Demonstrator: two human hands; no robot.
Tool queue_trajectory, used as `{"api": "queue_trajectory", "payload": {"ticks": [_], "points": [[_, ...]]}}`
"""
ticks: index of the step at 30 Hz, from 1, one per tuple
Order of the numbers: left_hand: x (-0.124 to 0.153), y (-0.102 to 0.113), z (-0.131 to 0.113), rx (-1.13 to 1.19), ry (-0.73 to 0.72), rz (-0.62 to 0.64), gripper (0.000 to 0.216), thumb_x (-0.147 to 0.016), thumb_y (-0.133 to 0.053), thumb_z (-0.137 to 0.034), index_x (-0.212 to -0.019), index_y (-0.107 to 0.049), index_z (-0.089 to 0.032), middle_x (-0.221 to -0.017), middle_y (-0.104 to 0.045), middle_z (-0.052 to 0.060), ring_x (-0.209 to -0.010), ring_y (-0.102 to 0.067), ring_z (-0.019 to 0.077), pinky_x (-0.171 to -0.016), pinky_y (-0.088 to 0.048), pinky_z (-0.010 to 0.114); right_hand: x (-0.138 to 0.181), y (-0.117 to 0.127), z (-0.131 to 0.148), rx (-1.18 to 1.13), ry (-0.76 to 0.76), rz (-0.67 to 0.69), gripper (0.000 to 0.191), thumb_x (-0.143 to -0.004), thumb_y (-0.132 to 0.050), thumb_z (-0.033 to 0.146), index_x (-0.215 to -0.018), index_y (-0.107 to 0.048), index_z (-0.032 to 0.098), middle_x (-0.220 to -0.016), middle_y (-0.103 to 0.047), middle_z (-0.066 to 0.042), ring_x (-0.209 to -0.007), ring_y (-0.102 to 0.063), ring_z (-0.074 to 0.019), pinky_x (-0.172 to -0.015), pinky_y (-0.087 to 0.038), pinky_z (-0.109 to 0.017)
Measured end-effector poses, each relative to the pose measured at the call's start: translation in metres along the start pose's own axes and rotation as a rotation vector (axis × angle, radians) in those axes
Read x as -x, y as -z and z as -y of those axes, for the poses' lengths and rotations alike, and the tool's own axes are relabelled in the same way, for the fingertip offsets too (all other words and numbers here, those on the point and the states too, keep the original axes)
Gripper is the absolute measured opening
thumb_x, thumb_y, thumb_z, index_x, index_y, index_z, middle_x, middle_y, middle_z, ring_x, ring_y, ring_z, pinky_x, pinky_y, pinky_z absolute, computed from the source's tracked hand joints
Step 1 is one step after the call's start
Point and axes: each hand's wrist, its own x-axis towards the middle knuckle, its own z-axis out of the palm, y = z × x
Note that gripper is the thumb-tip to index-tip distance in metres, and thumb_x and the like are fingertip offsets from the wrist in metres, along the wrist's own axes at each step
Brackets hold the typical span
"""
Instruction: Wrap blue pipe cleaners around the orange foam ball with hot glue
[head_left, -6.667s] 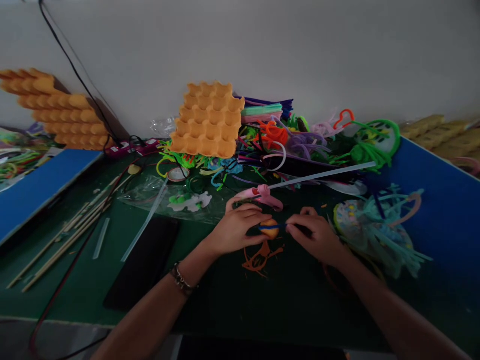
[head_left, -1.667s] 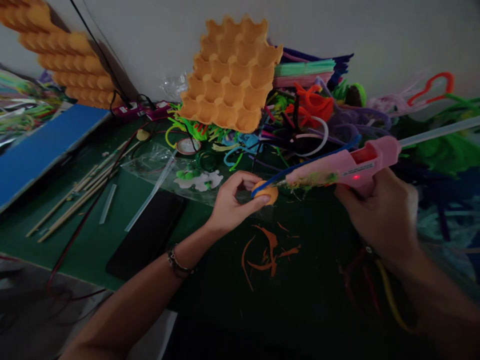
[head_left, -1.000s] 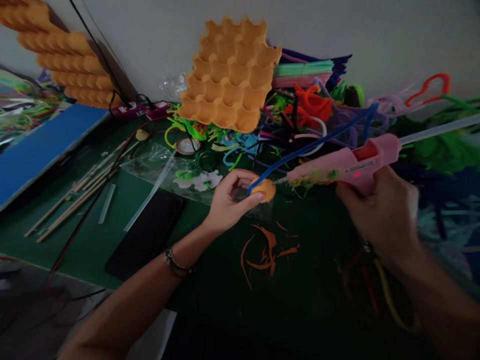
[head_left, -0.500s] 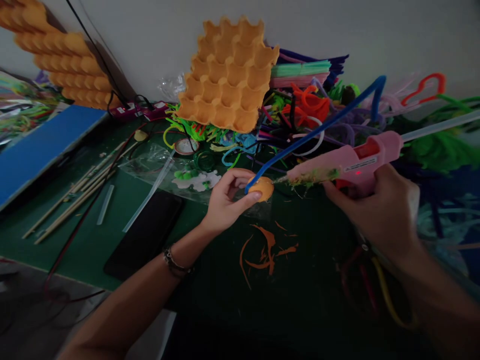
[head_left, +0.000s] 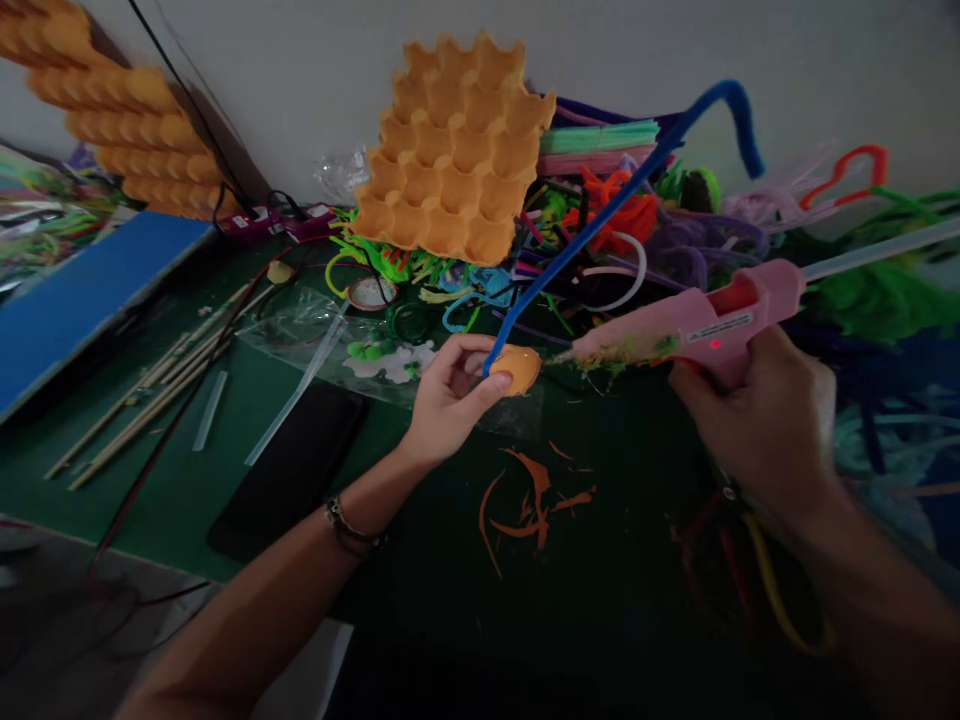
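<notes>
My left hand (head_left: pixel 454 398) is closed on a small orange egg-carton cup (head_left: pixel 519 371), pinched between thumb and fingers. From the cup a long blue pipe cleaner (head_left: pixel 581 240) rises to the upper right and bends over at its far end. My right hand (head_left: pixel 769 420) grips a pink hot glue gun (head_left: pixel 697 325) with a clear glue stick in its back and a red light lit. The gun's nozzle points left, just apart from the cup's right side. Stray fibres cling to its front. Below lie thin orange scraps (head_left: pixel 538 500) on the green table (head_left: pixel 450 580).
An orange egg tray (head_left: pixel 457 150) leans at the back, with heaped pipe cleaners (head_left: pixel 622 210) beside it. To the left are wooden sticks (head_left: pixel 165 385), a black phone-like slab (head_left: pixel 289 470) and a blue board (head_left: pixel 97 290). Scissors (head_left: pixel 772 580) lie under my right wrist.
My left hand has drawn the cup slightly left, away from the nozzle, and turned it. The pipe cleaner's bent end has swung up and left. The glue gun has hardly moved.
</notes>
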Motion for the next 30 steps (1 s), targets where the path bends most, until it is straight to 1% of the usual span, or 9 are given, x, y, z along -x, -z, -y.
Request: {"api": "queue_trajectory", "payload": {"ticks": [5, 13, 17, 21, 23, 26, 30], "points": [[0.000, -0.001, -0.003, 0.016, 0.009, 0.025, 0.026, -0.073, -0.070, -0.041, -0.085, -0.060, -0.019, -0.074, -0.063, 0.000, -0.070, -0.059, 0.0096, -0.064, -0.051, 0.021, 0.000, 0.000, 0.001, -0.019, -0.007, 0.016, 0.024, -0.064, -0.050, 0.025, -0.060, -0.026, 0.024, -0.042, -0.028, 0.009, -0.033, -0.027, -0.0082, -0.035, -0.019, -0.020], [-0.002, 0.003, -0.003, 0.022, 0.094, 0.040, 0.031, -0.073, -0.068, -0.047, -0.085, -0.059, -0.020, -0.079, -0.064, 0.002, -0.074, -0.061, 0.0134, -0.067, -0.052, 0.026, 0.001, 0.002, 0.003, -0.032, -0.033, 0.030, 0.025, -0.064, -0.049, 0.026, -0.058, -0.025, 0.025, -0.041, -0.027, 0.009, -0.033, -0.026, -0.0081, -0.035, -0.018, -0.021], [-0.002, 0.003, 0.002, 0.109, 0.100, 0.032, 0.029, -0.072, -0.069, -0.044, -0.088, -0.061, -0.021, -0.081, -0.064, 0.001, -0.077, -0.061, 0.0130, -0.071, -0.051, 0.027, 0.002, 0.002, 0.004, -0.042, -0.054, 0.039, 0.025, -0.064, -0.050, 0.027, -0.059, -0.026, 0.024, -0.041, -0.028, 0.009, -0.034, -0.027, -0.0079, -0.036, -0.020, -0.022], [-0.001, 0.003, 0.006, 0.190, 0.152, 0.033, 0.032, -0.071, -0.069, -0.047, -0.091, -0.061, -0.023, -0.082, -0.066, 0.001, -0.077, -0.062, 0.0141, -0.071, -0.051, 0.028, 0.002, 0.002, 0.003, -0.048, -0.030, 0.026, 0.029, -0.064, -0.052, 0.026, -0.058, -0.023, 0.025, -0.041, -0.026, 0.010, -0.034, -0.025, -0.0073, -0.036, -0.019, -0.022], [0.000, 0.003, 0.007, 0.194, 0.177, 0.030, 0.034, -0.071, -0.069, -0.049, -0.092, -0.061, -0.023, -0.083, -0.066, 0.002, -0.076, -0.062, 0.0147, -0.071, -0.051, 0.028, 0.002, 0.003, 0.003, -0.048, -0.025, 0.022, 0.027, -0.065, -0.052, 0.026, -0.059, -0.025, 0.024, -0.042, -0.026, 0.010, -0.034, -0.025, -0.0073, -0.036, -0.019, -0.022], [0.000, 0.004, 0.007, 0.194, 0.197, 0.031, 0.034, -0.071, -0.068, -0.050, -0.092, -0.061, -0.023, -0.084, -0.067, 0.002, -0.076, -0.063, 0.0149, -0.071, -0.051, 0.028, 0.001, 0.003, 0.003, -0.048, -0.029, 0.000, 0.022, -0.065, -0.053, 0.027, -0.061, -0.032, 0.023, -0.045, -0.031, 0.009, -0.036, -0.029, -0.0078, -0.036, -0.021, -0.021], [0.000, 0.004, 0.008, 0.193, 0.190, 0.039, 0.032, -0.072, -0.068, -0.048, -0.091, -0.062, -0.023, -0.086, -0.067, 0.002, -0.079, -0.063, 0.0152, -0.071, -0.051, 0.028, 0.001, 0.003, 0.005, -0.045, -0.052, -0.018, 0.030, -0.066, -0.058, 0.035, -0.061, -0.031, 0.023, -0.046, -0.034, 0.008, -0.037, -0.031, -0.0080, -0.036, -0.022, -0.021]]}}
